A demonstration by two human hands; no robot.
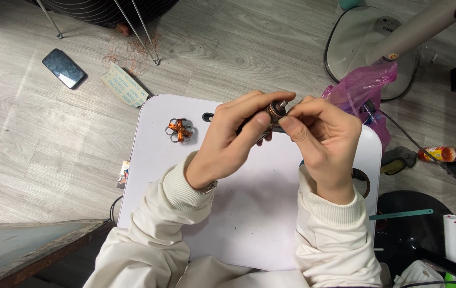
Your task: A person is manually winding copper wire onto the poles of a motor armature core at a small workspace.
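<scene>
Two hands meet above the white tray (pixel 249 213). The left hand (pixel 228 144) and right hand (pixel 321 138) both pinch one small motor part (pixel 276 109) between thumb and fingertips; it may be a copper coil, but fingers hide most of it. One more coil (pixel 179 130) lies on the tray's left side. One phone (pixel 64 68) lies on the floor, far left of the tray.
</scene>
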